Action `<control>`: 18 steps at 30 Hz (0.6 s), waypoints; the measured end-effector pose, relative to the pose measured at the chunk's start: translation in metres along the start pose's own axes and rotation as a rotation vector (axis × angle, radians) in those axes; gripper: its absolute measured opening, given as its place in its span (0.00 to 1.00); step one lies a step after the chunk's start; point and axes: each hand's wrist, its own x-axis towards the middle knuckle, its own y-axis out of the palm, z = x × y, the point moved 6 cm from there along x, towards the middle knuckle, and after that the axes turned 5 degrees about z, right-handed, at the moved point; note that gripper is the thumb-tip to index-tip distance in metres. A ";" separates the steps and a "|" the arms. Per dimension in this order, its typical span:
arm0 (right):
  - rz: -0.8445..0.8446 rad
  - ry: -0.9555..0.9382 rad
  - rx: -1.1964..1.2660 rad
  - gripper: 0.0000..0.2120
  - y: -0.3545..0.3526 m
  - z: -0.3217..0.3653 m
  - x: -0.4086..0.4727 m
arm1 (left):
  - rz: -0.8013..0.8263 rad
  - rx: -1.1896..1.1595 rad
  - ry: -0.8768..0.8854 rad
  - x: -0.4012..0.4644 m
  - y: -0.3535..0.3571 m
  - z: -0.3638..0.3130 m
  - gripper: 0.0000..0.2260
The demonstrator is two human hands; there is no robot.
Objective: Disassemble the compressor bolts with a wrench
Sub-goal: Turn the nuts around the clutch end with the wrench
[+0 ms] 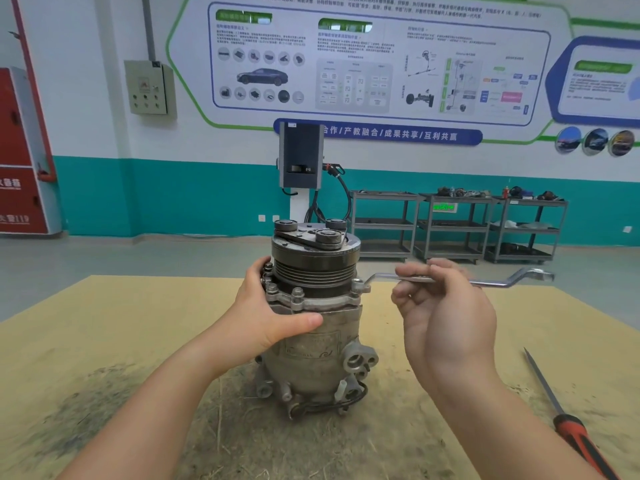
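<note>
A grey metal compressor [313, 344] stands upright in the middle of the bench, its black pulley and clutch plate on top. Several bolts ring its flange; one bolt [298, 293] faces me. My left hand [266, 313] grips the compressor's left side, thumb across the front of the body. A silver offset ring wrench [491, 280] lies level to the right, its near end sitting on the bolt at the flange's right side [360, 285]. My right hand [446, 317] holds the wrench's shaft between its fingertips, palm turned toward me.
A red-handled screwdriver [568, 420] lies on the tan bench top [104, 341] at the right. Dark metal dust covers the bench near me. Beyond the bench stand a charging post [300, 157] and several metal shelf carts [457, 226] along the wall.
</note>
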 end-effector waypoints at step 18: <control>0.385 -0.602 -0.795 0.06 0.034 -0.013 -0.049 | -0.025 -0.039 0.019 0.001 0.000 0.000 0.61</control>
